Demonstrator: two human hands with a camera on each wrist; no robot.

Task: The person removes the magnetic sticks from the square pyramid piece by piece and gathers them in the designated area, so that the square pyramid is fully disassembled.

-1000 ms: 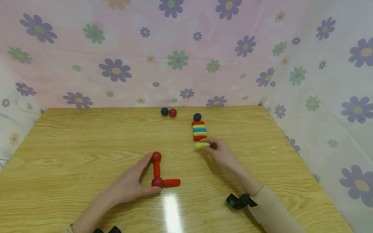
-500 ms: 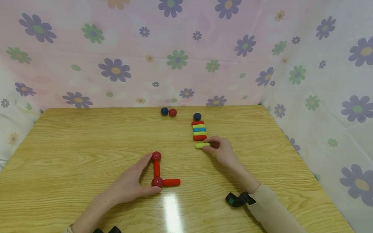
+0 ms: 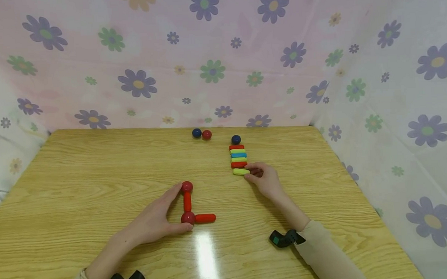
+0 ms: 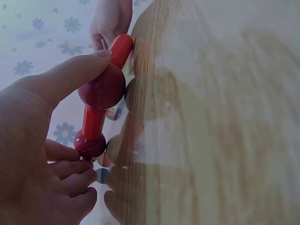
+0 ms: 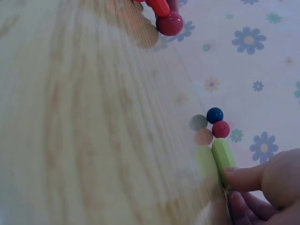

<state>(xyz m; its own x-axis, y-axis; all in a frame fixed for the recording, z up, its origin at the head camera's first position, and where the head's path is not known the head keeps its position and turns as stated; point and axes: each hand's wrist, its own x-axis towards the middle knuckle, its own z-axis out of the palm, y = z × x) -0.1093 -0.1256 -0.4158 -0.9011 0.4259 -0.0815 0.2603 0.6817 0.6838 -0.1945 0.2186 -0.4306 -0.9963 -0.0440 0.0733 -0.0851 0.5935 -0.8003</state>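
My left hand (image 3: pixel 152 219) spans an L of red pieces, its thumb against the near red ball (image 3: pixel 188 218) and its fingers at the far red ball (image 3: pixel 187 187). A red rod (image 3: pixel 187 202) joins the two balls. A second red rod (image 3: pixel 205 218) sticks out rightward from the near ball. With thumb and fingers, my right hand (image 3: pixel 267 181) pinches the right end of a yellow-green rod (image 3: pixel 241 171). In the right wrist view, the thumb lies on this ribbed rod (image 5: pixel 223 157), low at the tabletop; the other fingers are partly hidden.
Just beyond the pinched rod lies a column of rods: red (image 3: pixel 238 165), yellow-green, blue (image 3: pixel 238 155), yellow-green and red. A dark blue ball (image 3: pixel 236 139) tops the column. Another blue ball (image 3: pixel 196 133) and a red ball (image 3: pixel 206 135) sit near the wooden table's (image 3: pixel 97 170) back edge.
My right hand has shifted the yellow-green rod slightly away from me, closer to the column, and its fingers have slid toward the rod's right end. The left hand and red pieces stay put.
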